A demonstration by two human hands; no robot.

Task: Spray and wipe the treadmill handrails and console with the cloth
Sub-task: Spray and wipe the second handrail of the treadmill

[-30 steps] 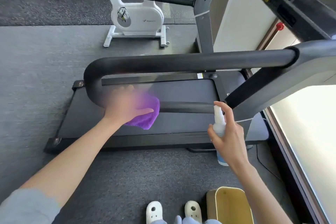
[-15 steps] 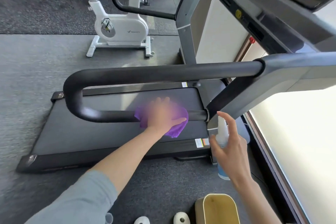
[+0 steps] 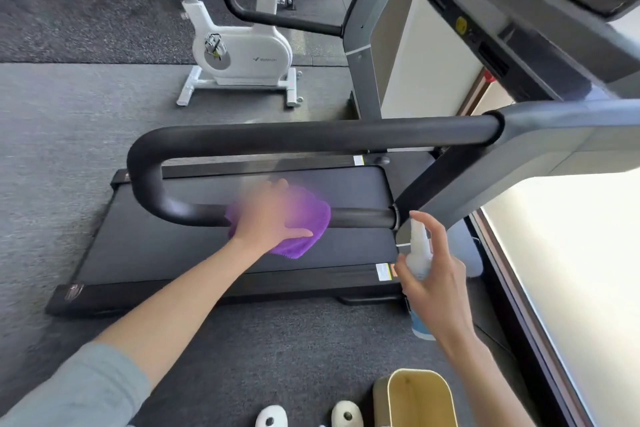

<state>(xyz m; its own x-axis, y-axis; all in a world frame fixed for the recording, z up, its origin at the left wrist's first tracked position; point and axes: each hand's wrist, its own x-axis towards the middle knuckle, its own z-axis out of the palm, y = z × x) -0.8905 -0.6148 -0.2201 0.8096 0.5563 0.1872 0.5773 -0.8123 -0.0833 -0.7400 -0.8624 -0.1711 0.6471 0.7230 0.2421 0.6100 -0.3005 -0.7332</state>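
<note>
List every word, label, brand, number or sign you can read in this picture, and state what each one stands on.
Exercise bike: a grey logo and brand word on its white body, too blurred to read.
Treadmill: a white and orange sticker on the near side rail, print too small.
Far side rail: a white and yellow sticker, unreadable.
Console: a round yellow sticker, no legible text.
Spray bottle: no readable label.

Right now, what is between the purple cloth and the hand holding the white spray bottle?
In the head view, only a bare stretch of the black padded handrail runs from the purple cloth to the right hand gripping the white spray bottle.
</note>
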